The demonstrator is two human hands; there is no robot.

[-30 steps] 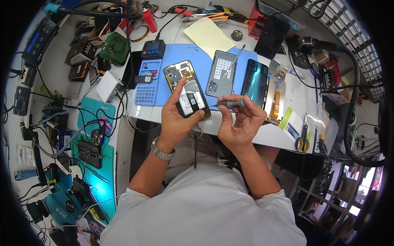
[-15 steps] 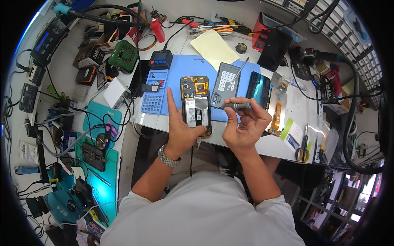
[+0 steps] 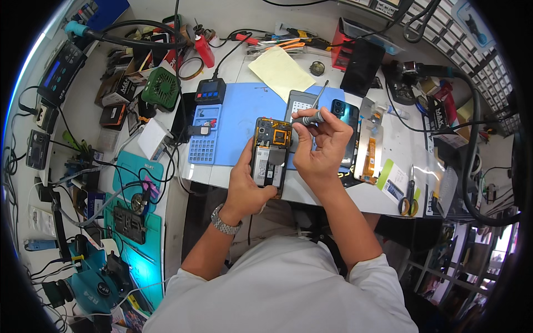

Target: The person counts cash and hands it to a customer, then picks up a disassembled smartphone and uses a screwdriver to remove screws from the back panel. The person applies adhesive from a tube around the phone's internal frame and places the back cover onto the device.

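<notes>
At the bench's middle, over the blue mat (image 3: 244,119), the left hand (image 3: 244,186) clamps an opened phone (image 3: 270,155) by its long edges; it looks light, stiff and fragile inside, so the edges seem the safest hold. At its two o'clock, the right hand (image 3: 322,147) pinches a small screwdriver (image 3: 308,117). At nine o'clock, a blue screw tray (image 3: 202,145) holds what may be small parts.

I wear a white shirt (image 3: 288,288) with the sleeves pushed up past my elbows, the cloth bunched in soft folds at each cuff. My forearms are bare. On my left wrist sits a silver metal wristwatch (image 3: 224,222) with a linked band. My hands are bare: no gloves, and no rings that I can make out.
</notes>
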